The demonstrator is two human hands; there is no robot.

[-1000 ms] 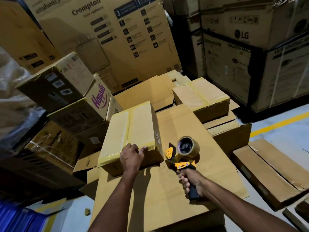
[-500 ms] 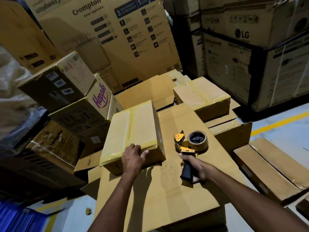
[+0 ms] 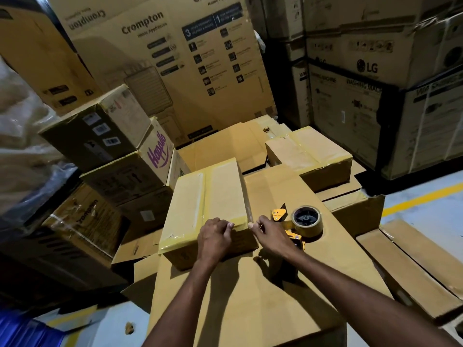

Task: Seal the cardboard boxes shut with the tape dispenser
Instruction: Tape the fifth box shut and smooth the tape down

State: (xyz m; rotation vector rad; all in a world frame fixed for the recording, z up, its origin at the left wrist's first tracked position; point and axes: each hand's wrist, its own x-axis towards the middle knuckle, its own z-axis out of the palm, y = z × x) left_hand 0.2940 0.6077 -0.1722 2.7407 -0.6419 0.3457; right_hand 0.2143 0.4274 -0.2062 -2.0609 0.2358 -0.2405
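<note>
— Where's the tape dispenser (image 3: 304,221)?
— Lying on the cardboard sheet (image 3: 250,296) beside my right hand (image 3: 271,235). My left hand (image 3: 215,237) grips the box (image 3: 208,196) by its near edge; right fingertips (image 3: 251,224) touch its corner, grip unclear.

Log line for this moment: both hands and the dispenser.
left hand: holds taped box near edge | right hand: fingertips at box corner | tape dispenser: lying on large carton, unheld

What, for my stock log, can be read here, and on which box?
"Crompton": tall back box
"3", "1": dark panel on it
"LG": upper right box
"WASHING MACH", cut off: lower right box
"Happilo": left box
Barcode stickers, icon captions: too small.
</note>
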